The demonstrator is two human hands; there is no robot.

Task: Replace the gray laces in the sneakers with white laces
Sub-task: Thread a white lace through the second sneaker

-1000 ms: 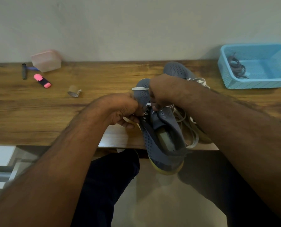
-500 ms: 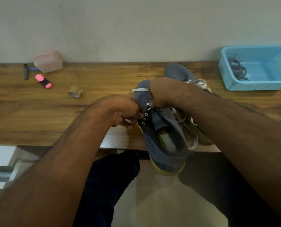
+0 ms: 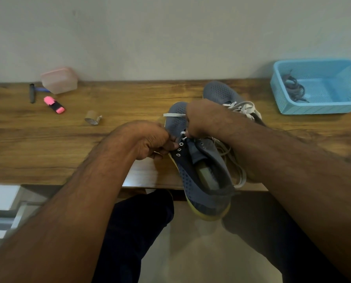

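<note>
Wooden tabletop (image 3: 113, 103) runs along a plain wall, with the near sneaker (image 3: 199, 166) overhanging its front edge, heel toward the person. Left of the sneaker, the left hand (image 3: 150, 139) is curled, its fingertips pinching the left eyelet edge; whether it also holds lace cannot be told. A short free end of the white lace (image 3: 173, 115) lies across the toe, just beyond that hand. Directly above the eyelets, the right hand (image 3: 201, 119) is closed in a pinch on the lace where it meets the top-most visible eyelet. Risk: the lace tip could miss or fray at the eyelet if the left-hand hold slackens, and the overhanging sneaker could tip off the edge. Behind the right forearm sits the second sneaker (image 3: 221, 92), already laced white. Farther right, the gray laces (image 3: 293, 88) lie in the blue basket (image 3: 321, 108).
</note>
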